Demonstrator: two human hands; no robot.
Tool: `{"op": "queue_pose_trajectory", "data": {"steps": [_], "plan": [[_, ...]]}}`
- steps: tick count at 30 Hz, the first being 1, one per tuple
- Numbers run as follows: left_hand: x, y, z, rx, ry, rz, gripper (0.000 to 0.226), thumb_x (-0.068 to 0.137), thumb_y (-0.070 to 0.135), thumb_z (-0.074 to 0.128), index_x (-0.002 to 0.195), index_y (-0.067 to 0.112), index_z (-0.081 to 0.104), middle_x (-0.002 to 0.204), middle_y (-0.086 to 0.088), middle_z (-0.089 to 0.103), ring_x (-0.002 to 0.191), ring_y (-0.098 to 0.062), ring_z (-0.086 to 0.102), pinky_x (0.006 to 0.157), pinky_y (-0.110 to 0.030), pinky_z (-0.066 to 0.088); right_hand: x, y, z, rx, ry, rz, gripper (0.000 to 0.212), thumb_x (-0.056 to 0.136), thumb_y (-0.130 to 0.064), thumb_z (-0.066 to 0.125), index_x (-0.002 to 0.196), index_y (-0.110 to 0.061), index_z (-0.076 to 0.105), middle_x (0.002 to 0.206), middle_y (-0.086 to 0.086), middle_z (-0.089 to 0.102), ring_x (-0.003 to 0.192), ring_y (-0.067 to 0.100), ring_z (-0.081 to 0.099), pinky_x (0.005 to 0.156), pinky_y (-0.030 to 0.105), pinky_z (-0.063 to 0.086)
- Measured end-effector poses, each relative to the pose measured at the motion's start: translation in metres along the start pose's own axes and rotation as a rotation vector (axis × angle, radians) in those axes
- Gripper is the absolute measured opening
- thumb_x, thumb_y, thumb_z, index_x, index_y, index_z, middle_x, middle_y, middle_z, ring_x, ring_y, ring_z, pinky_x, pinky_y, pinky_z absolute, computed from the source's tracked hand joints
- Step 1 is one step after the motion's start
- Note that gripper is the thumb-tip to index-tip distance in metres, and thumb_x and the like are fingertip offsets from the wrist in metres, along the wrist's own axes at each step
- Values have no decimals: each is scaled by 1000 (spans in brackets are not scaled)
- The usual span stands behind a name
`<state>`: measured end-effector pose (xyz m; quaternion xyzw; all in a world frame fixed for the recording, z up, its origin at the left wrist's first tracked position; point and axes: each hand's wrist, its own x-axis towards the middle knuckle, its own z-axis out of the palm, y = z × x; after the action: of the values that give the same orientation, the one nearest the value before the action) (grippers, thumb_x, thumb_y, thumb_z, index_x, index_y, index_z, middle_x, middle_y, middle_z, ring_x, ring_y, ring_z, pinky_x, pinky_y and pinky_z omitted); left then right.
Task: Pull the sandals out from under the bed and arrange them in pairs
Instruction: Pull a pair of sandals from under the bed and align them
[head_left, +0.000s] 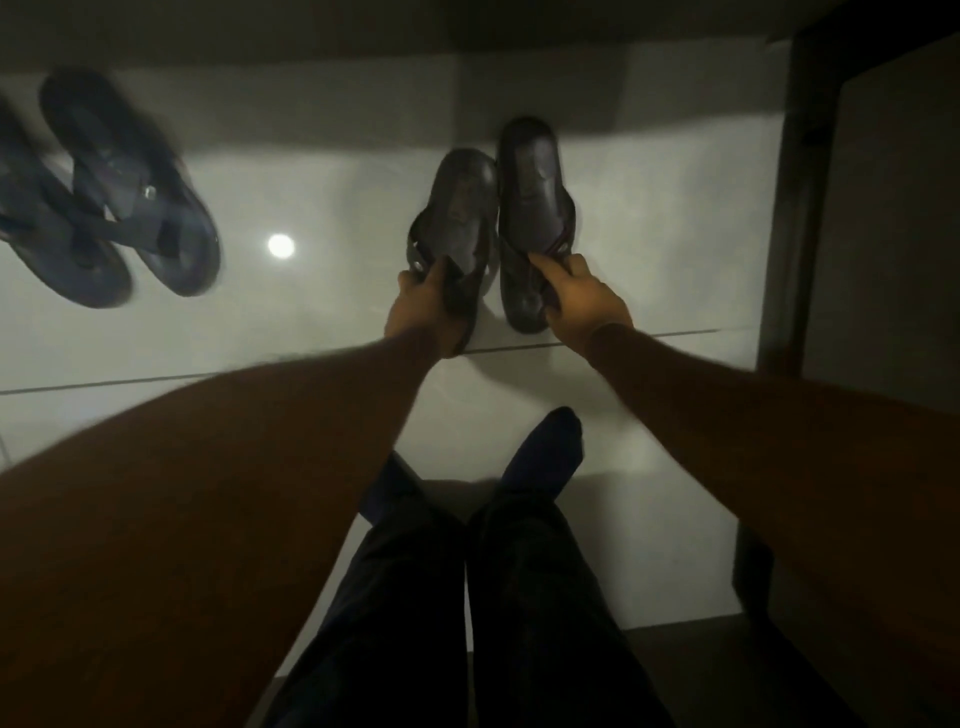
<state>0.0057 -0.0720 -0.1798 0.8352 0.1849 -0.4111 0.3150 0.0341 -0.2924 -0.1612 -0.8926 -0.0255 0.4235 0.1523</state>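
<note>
Glossy pale floor tiles (322, 156) fill the dim scene, catching one small round bright reflection of a lamp (281, 245) and crossed by a thin grout line just under the hands. Dark shadow lies along the far edge of the floor, too dark to show what casts it, and a dark wooden post (795, 208) rises at the right beside a shadowed panel whose nature cannot be made out. Both bare forearms reach forward. The left hand (423, 306) is closed on the toe end of a dark brown leather slip-on sandal (457, 208), its fingers wrapped around the strap so that the front of the sole is hidden. The right hand (582, 299) is closed on the strap of a second, matching dark brown sandal (532, 176), covering part of its toe end. The two sandals sit side by side, edges touching or nearly so, heels pointing away, the right one set slightly farther out; whether they rest on the tile or are lifted is unclear. Well apart at the far left lie a pair of dark blue strapped sandals (130, 182), motion-blurred, one overlapping the other and the outer one cut off by the frame edge. Below, black-trousered legs (519, 597) and one dark socked foot (548, 447) stretch out; the other foot is hidden by the left forearm.
</note>
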Motion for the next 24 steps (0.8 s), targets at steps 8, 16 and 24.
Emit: {"op": "queue_pose_trajectory", "data": {"steps": [8, 16, 24], "plan": [[3, 14, 27, -188, -75, -31, 89, 95, 30, 68, 171, 33, 22, 149, -23, 53, 135, -48, 56, 114, -48, 51, -5, 10, 6, 2, 42, 27, 77, 100, -26, 68, 167, -32, 31, 162, 16, 39, 135, 45, 57, 116, 55, 51], [4, 13, 23, -253, -48, -28, 86, 100, 22, 65, 172, 29, 19, 148, -21, 56, 136, -44, 57, 113, -55, 52, -14, 10, 14, -11, 53, 30, 77, 100, -28, 70, 167, -29, 32, 160, 18, 41, 136, 44, 56, 116, 57, 52], [11, 17, 18, -267, -29, -20, 85, 98, 23, 68, 171, 26, 25, 148, -21, 57, 137, -44, 56, 117, -51, 49, -17, 12, 19, -35, 61, 0, 75, 103, -32, 66, 169, -28, 29, 159, 20, 41, 136, 43, 54, 116, 57, 50]]}}
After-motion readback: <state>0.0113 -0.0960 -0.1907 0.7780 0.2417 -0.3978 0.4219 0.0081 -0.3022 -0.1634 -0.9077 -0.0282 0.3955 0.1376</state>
